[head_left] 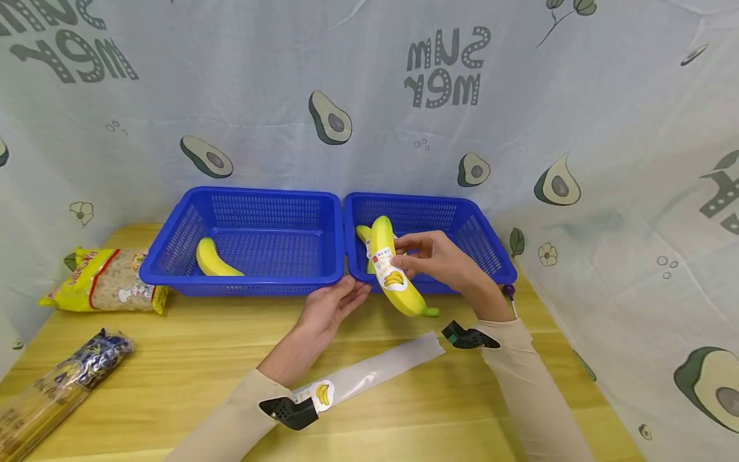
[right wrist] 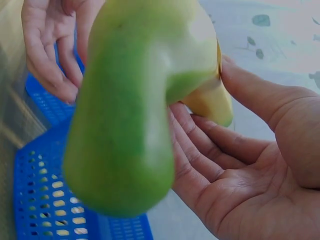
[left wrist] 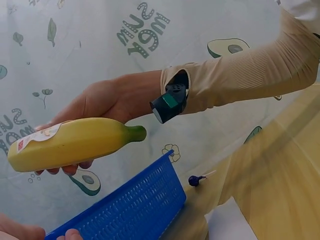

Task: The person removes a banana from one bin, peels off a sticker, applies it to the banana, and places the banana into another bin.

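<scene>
My right hand pinches a yellow banana with a green stem between thumb and fingers, over the front of the right blue basket. The banana carries a white label with a banana picture. Behind it, partly hidden, another banana lies in that basket. My left hand is at the front corner of this basket, fingers loosely extended and fingertips right at the rim. A pale strip bearing a banana label lies on the table, partly under my left wrist.
A second blue basket stands to the left with one banana in it. Farther left lie a yellow food bag and a long clear pack. A purple lollipop lies by the right basket. A patterned curtain hangs behind.
</scene>
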`<state>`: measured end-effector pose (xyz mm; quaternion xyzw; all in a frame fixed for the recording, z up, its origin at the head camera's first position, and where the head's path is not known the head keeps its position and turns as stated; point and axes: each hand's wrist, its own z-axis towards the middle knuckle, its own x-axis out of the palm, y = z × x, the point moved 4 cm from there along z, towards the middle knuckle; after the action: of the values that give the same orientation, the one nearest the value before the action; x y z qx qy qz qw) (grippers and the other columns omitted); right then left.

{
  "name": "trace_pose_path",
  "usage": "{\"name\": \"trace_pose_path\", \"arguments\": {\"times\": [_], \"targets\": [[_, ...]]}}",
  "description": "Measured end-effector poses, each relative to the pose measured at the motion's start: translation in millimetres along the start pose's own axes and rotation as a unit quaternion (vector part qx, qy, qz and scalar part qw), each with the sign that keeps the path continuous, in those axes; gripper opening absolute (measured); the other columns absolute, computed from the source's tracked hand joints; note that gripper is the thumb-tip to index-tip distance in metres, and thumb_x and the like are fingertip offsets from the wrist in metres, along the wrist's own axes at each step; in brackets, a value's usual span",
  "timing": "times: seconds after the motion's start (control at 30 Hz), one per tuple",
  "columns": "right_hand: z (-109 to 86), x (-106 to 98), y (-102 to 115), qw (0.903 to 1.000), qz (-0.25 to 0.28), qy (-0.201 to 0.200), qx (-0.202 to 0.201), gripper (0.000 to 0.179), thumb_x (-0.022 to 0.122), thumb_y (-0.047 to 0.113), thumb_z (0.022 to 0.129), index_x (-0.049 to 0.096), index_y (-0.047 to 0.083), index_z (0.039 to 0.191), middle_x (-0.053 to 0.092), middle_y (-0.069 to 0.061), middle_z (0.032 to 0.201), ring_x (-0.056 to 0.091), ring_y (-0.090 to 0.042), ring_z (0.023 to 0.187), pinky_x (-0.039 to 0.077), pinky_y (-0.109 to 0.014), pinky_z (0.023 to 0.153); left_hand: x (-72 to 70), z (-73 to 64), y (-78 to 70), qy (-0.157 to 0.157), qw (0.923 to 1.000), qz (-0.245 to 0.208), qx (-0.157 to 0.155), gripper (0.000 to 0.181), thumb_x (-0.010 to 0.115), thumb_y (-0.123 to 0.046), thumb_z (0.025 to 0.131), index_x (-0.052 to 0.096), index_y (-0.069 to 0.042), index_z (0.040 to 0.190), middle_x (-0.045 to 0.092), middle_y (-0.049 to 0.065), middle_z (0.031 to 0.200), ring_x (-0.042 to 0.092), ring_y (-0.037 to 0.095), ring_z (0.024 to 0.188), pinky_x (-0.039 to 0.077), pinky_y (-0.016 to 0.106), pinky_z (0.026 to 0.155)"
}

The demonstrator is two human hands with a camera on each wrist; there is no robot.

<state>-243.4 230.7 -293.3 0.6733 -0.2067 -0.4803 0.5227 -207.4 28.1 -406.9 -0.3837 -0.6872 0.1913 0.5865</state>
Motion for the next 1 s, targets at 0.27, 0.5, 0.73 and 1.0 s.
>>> {"name": "trace_pose_path", "arguments": {"times": [0.27, 0.5, 0.73, 1.0], "targets": [[6.3, -17.8, 1.5, 0.9989, -0.032, -0.029, 0.020, 0.041, 0.070, 0.007, 0.105, 0.062, -0.012, 0.141, 0.070, -0.025, 0.126, 0.075, -0.016, 0.090, 0.065, -0.032, 0.081, 0.2, 5.9, 4.6, -0.030, 0.9986, -0.043, -0.010, 0.008, 0.058, 0.006, 0.108, 0.065, 0.003, 0.107, 0.075, 0.013, 0.093, 0.078, 0.022, 0.091, 0.062, 0.038, 0.099], [12.2, -33.3, 1.8, 0.9963, -0.063, -0.043, 0.039, 0.044, 0.071, 0.012, 0.106, 0.061, -0.010, 0.143, 0.070, -0.025, 0.131, 0.076, -0.016, 0.089, 0.065, -0.032, 0.083, -0.5, 8.7, 5.3, -0.055, 0.9956, -0.075, -0.016, 0.011, 0.060, 0.006, 0.107, 0.068, 0.001, 0.100, 0.075, 0.013, 0.087, 0.079, 0.023, 0.086, 0.064, 0.037, 0.092], [25.2, -47.3, 1.2, 0.9961, -0.063, -0.041, 0.047, 0.046, 0.071, 0.015, 0.106, 0.061, -0.008, 0.144, 0.070, -0.024, 0.132, 0.076, -0.014, 0.093, 0.065, -0.032, 0.086, 0.2, 11.1, 4.3, -0.065, 0.9929, -0.098, -0.015, 0.007, 0.062, 0.008, 0.105, 0.065, 0.003, 0.101, 0.073, 0.009, 0.087, 0.078, 0.021, 0.082, 0.065, 0.033, 0.089], [32.5, -62.5, -3.0, 0.9929, -0.073, -0.048, 0.081, 0.049, 0.070, 0.024, 0.108, 0.060, -0.005, 0.146, 0.076, -0.011, 0.126, 0.074, -0.013, 0.098, 0.061, -0.031, 0.092, 2.5, 12.7, 5.8, -0.053, 0.9925, -0.109, -0.012, 0.008, 0.060, 0.007, 0.106, 0.065, 0.004, 0.103, 0.072, 0.008, 0.088, 0.077, 0.021, 0.083, 0.065, 0.032, 0.089]]}}
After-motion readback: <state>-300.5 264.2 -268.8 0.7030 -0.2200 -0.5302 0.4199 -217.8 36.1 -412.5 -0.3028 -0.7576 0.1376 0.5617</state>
